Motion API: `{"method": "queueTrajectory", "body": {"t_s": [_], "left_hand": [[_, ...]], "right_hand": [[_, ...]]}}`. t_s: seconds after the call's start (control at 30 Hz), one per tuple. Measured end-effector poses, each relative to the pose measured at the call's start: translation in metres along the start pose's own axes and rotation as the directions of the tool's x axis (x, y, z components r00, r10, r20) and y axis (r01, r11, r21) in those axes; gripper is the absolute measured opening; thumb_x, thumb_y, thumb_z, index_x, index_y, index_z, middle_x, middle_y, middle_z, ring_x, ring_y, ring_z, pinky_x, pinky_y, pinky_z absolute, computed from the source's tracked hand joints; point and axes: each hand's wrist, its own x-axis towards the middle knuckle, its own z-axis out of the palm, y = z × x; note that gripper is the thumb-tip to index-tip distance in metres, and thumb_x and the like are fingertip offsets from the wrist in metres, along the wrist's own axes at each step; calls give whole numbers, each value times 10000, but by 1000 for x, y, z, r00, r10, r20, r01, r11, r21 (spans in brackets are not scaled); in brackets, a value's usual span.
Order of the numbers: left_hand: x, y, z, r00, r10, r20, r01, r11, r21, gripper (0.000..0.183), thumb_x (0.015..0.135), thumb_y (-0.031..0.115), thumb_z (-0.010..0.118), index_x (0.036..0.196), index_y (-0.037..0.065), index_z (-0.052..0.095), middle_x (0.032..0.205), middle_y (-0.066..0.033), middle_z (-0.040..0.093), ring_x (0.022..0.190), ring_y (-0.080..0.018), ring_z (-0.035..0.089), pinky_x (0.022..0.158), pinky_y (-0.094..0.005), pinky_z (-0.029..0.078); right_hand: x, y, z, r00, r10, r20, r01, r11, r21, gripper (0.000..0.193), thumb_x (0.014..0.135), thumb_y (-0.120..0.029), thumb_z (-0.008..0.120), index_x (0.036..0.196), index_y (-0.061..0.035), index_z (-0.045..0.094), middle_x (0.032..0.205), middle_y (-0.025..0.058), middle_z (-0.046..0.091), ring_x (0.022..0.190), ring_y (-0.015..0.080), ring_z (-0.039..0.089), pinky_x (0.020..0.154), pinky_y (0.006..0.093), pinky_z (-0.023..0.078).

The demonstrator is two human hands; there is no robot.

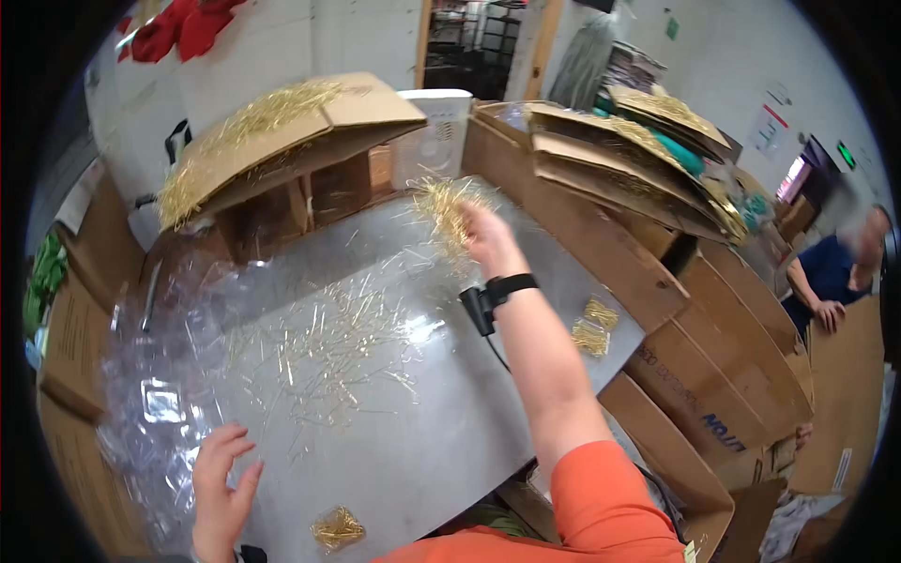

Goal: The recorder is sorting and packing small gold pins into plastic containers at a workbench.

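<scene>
My right hand (pixel 488 235) reaches across the grey metal table (pixel 450 375), its fingers curled into a heap of thin gold wire hooks (pixel 436 202) at the far edge. The fingertips are partly hidden among the hooks. A dark strap with a small device (pixel 497 298) is round that wrist. Over the near left of the table my left hand (pixel 225 483) is open and holds nothing, fingers apart. Beside it lies a pile of clear plastic packages (pixel 160 403). Loose gold hooks (pixel 333 352) are scattered across the middle. A small cluster of hooks (pixel 338 528) lies near me.
More hook clusters (pixel 594 328) lie by the table's right edge. Cardboard flaps strewn with gold hooks stand at the far left (pixel 282 131) and far right (pixel 619 164). Large boxes (pixel 713 385) border the right side, where another person (pixel 826 281) stands beyond.
</scene>
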Motion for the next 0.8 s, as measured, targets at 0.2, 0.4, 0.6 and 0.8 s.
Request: {"method": "queueTrajectory", "body": {"t_s": [0.2, 0.4, 0.6, 0.8], "left_hand": [[-97, 4, 11, 994, 3, 105, -7, 999, 32, 779, 697, 276, 871, 1348, 52, 507, 1464, -195, 450, 1365, -430, 395, 1117, -542, 330], [-136, 8, 54, 989, -53, 141, 51, 999, 12, 966, 683, 386, 883, 1488, 81, 445, 1596, -232, 310, 1485, -474, 242, 1201, -604, 212], [-132, 12, 77, 993, -6, 117, -6, 994, 105, 970, 698, 386, 878, 1500, 74, 431, 1569, -241, 341, 1458, -511, 264, 1183, -599, 257], [-132, 7, 99, 999, 14, 52, -18, 997, 71, 888, 735, 291, 865, 1485, 64, 449, 1552, -233, 367, 1435, -503, 308, 1149, -577, 331]], "right_hand": [[12, -12, 36, 998, -18, 54, 5, 973, 233, 144, 935, -10, 658, 1074, -12, 623, 1061, 132, 687, 921, 231, 688, 782, 369, 589], [27, 0, 20, 968, -86, 238, -2, 938, 348, 215, 994, -109, 605, 1158, 30, 599, 1116, 177, 680, 964, 331, 677, 897, 437, 583], [20, -4, 46, 984, -13, 177, -56, 924, 378, 236, 987, -79, 604, 1195, 31, 582, 1159, 180, 663, 991, 296, 686, 874, 477, 592], [33, -15, 69, 972, -116, 204, 55, 958, 283, 234, 943, -7, 631, 1174, 11, 597, 1137, 156, 673, 1022, 283, 686, 894, 400, 613]]}}
